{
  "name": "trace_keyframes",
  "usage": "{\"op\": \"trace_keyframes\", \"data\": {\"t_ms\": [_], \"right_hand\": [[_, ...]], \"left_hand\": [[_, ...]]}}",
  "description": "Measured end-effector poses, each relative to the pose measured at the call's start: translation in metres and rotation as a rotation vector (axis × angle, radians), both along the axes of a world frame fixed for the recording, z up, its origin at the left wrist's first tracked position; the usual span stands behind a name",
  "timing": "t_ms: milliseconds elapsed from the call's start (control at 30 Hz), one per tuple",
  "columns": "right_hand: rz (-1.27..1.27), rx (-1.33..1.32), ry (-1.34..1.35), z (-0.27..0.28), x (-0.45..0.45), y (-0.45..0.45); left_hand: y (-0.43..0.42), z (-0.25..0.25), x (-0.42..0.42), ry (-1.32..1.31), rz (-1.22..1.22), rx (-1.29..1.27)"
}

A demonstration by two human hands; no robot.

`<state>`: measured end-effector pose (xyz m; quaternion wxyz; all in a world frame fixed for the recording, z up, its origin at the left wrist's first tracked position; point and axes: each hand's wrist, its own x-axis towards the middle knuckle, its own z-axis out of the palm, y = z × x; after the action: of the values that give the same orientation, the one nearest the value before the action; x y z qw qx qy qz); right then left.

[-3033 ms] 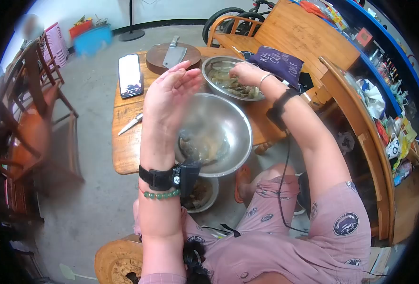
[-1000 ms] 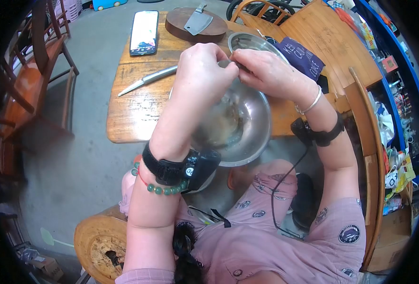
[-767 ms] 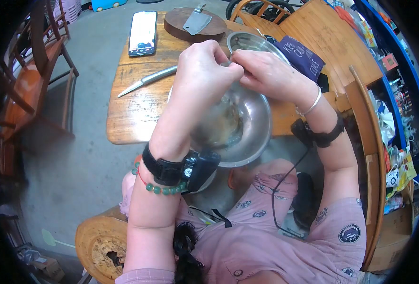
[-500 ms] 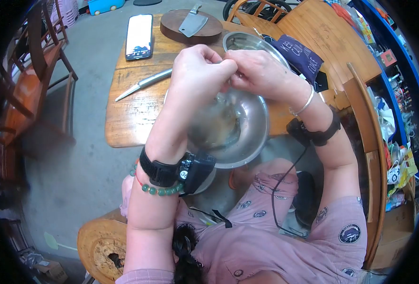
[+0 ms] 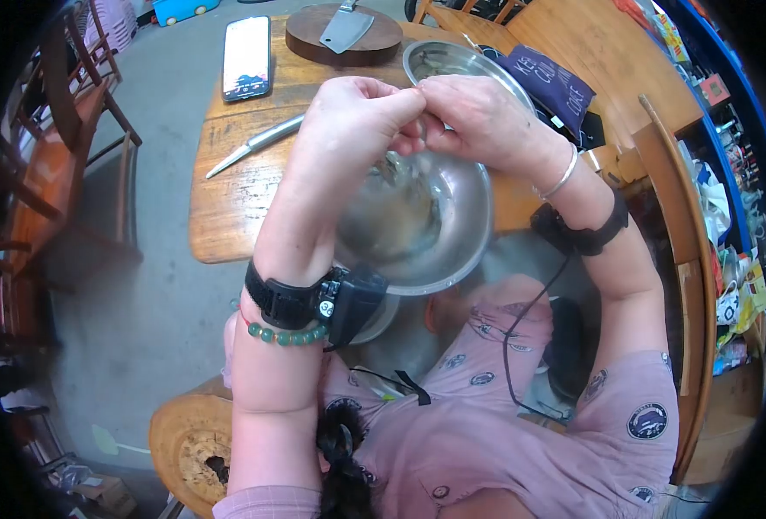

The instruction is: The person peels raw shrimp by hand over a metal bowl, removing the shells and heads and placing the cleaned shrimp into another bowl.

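"Where are the hands?"

"Together, above the far part of the large metal bowl. The left hand and the right hand meet at the fingertips, with their fingers curled in. Whether they are closed on something between them I can't tell; the knuckles hide it."

"And what does the large metal bowl hold?"

"Blurred, brownish, partly see-through contents, too smeared to name. The bowl itself sits on the wooden table, its near rim reaching out past the table's edge."

"What lies around it?"

"Just beyond the bowl, a smaller metal bowl, partly covered by the right hand. To the right of that one, and also beyond the large bowl, a purple pouch with pale lettering. Left of the large bowl, a slim knife points away from it. Farther off, beyond it and to the left, there's a phone with a bright screen, and a round chopping board with a cleaver lying flat on top."

"Anything lower down?"

"Another bowl, below the large one's near rim, mostly hidden by the left forearm."
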<state>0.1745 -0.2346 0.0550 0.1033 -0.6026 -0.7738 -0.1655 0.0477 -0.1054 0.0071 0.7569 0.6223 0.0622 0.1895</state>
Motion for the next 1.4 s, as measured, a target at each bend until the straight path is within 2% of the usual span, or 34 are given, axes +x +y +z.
{"op": "trace_keyframes", "data": {"t_ms": [333,500,600,667,800,867,933,1033,1133,1167,1233,1333,1400], "right_hand": [[-0.044,-0.052,0.026,0.000,-0.002,0.002],[-0.023,-0.054,0.066,-0.005,-0.001,-0.003],[-0.038,-0.067,0.034,-0.002,-0.003,-0.007],[-0.050,-0.067,0.016,0.002,-0.005,-0.008],[-0.074,-0.023,-0.010,0.005,-0.007,-0.014],[-0.191,-0.146,0.057,0.031,-0.044,-0.028],[-0.167,-0.079,0.059,0.025,-0.039,-0.031],[-0.215,-0.151,-0.026,0.031,-0.045,-0.036],[-0.234,-0.135,-0.051,0.033,-0.051,-0.047],[-0.188,-0.138,0.034,0.036,-0.051,-0.050],[-0.199,-0.129,0.032,0.036,-0.050,-0.052],[-0.141,-0.099,0.032,0.031,-0.048,-0.056],[-0.283,-0.152,-0.108,0.029,-0.052,-0.054]], "left_hand": [[0.006,-0.002,0.004,0.038,-0.014,0.018],[0.000,0.002,0.000,0.116,0.035,0.191],[-0.003,-0.002,0.001,0.016,0.019,0.172],[-0.005,0.001,0.001,0.043,0.063,0.224],[0.001,-0.001,0.005,-0.027,0.025,0.161],[-0.011,0.016,-0.017,-0.021,-0.026,0.107],[-0.024,0.025,-0.025,-0.080,0.009,0.097],[-0.028,0.023,-0.021,-0.112,-0.040,0.034],[-0.038,0.027,-0.022,-0.065,-0.033,0.072],[-0.040,0.029,-0.022,-0.058,-0.006,0.108],[-0.044,0.033,-0.023,-0.004,0.058,0.206],[-0.040,0.025,-0.021,-0.064,0.020,0.259],[-0.036,0.019,-0.018,-0.006,0.021,0.260]]}}
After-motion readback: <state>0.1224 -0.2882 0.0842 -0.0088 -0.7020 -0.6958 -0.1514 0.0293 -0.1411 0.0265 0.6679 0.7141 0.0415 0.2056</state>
